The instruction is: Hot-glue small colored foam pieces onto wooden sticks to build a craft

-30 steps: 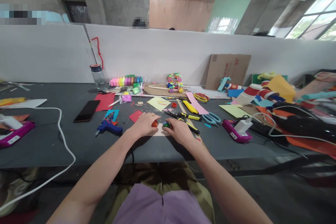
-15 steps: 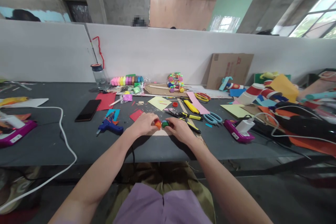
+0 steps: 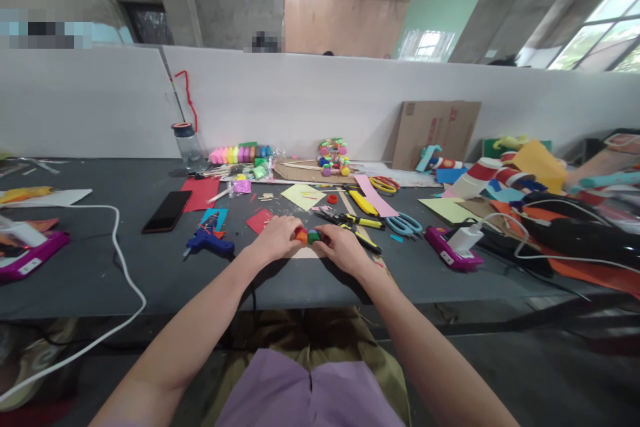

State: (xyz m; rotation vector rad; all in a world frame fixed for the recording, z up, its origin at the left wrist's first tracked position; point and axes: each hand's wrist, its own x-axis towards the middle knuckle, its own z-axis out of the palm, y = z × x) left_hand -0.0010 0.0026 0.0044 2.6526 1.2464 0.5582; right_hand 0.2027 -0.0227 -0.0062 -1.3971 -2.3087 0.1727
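Note:
My left hand [image 3: 280, 238] pinches a small orange round piece [image 3: 301, 235] between thumb and fingers. Opposite it, my right hand [image 3: 341, 247] grips a small green-and-blue round piece [image 3: 313, 236]. The two pieces meet edge to edge, or nearly so; whether they touch is too small to tell. What they are made of does not show clearly. Both hands are just above a pale sheet [image 3: 306, 252] near the table's front. Pliers with yellow-and-black handles [image 3: 367, 240] lie beside my right hand, and a red paper piece [image 3: 259, 220] is by my left.
A blue glue gun [image 3: 210, 240] and a phone [image 3: 167, 211] lie to the left. Blue-handled scissors [image 3: 404, 225] and a purple power strip [image 3: 453, 250] are on the right. At the back stand a colourful small model [image 3: 334, 157], a bottle [image 3: 189, 147] and cardboard [image 3: 435, 137].
The orange piece and the green-and-blue piece have come closer together, closing the small gap between them. Both hands stay in nearly the same place.

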